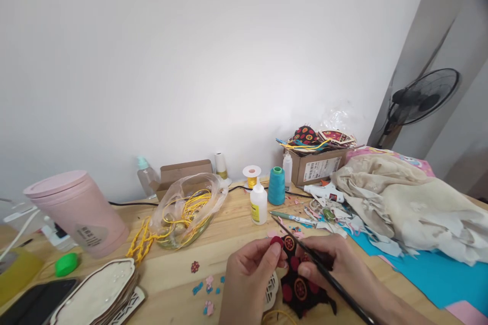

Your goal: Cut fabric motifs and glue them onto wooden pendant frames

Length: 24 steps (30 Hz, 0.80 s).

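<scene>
Two light grips suit such small pieces. The left hand (246, 274) pinches a red disc (276, 240); the right hand (345, 261) holds patterned cloth (301, 289) and a dark stick (343, 293).

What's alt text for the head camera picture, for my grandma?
A person's left hand pinches a small red piece while the right hand holds a long dark tool, black patterned cloth between them, over a wooden table. Behind are a white bottle, teal thread and bagged yellow cord; a pink tumbler stands left.
</scene>
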Each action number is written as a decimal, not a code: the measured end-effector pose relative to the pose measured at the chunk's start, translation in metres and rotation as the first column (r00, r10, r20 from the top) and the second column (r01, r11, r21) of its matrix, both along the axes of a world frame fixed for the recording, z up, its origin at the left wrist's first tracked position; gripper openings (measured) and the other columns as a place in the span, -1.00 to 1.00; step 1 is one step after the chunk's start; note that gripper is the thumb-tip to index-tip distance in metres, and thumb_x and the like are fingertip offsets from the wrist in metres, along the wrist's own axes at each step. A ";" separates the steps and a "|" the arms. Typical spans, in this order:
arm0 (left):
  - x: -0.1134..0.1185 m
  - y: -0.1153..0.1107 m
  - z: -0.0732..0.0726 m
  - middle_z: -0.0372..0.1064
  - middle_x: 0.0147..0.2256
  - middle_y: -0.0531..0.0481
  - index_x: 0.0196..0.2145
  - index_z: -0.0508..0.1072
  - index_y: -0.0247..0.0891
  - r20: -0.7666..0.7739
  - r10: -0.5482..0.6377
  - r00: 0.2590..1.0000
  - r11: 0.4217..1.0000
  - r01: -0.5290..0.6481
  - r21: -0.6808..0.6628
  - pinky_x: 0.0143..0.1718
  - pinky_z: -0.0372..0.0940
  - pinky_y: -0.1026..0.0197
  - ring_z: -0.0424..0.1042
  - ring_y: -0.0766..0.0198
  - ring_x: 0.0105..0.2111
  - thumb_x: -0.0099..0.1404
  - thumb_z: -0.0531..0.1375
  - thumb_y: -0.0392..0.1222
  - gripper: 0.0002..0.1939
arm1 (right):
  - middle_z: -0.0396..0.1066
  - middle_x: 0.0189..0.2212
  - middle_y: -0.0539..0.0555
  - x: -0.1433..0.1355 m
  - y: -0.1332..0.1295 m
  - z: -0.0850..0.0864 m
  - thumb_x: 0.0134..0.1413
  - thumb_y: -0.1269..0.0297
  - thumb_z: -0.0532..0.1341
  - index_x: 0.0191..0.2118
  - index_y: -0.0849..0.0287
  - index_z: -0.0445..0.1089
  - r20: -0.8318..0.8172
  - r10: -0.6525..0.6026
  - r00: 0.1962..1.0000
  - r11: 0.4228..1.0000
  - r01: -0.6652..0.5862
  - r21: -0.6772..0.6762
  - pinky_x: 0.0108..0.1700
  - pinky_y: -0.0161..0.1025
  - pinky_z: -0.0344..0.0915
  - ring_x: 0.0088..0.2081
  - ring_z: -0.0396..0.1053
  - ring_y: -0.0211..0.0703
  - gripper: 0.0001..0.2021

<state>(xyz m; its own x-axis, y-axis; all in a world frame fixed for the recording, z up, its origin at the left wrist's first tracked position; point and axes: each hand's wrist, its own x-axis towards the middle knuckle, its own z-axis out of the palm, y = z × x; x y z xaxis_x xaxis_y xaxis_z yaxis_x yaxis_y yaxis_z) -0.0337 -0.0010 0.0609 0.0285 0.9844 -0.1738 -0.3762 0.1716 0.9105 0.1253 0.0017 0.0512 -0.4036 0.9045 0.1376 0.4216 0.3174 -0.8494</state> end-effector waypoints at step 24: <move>0.001 -0.004 0.001 0.49 -0.53 0.04 -0.56 0.52 -0.27 -0.195 -0.164 0.967 0.963 0.200 0.183 -0.42 0.24 0.40 0.40 0.33 -0.46 -0.01 0.18 -0.29 -0.90 | 0.34 -0.54 -0.02 0.024 0.002 0.031 -0.15 -0.04 0.18 -0.43 0.15 0.36 0.467 0.059 0.882 0.962 -0.175 0.210 -0.48 -0.35 0.05 -0.50 0.21 -0.21 -0.68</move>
<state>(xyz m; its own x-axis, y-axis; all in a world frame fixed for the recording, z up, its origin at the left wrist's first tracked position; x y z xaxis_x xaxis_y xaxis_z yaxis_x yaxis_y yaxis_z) -0.0324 -0.0046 0.0623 0.1967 0.9804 0.0069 -0.1853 0.0302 0.9822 0.1497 0.0041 0.0823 -0.5749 0.8094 0.1200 0.6873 0.5573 -0.4658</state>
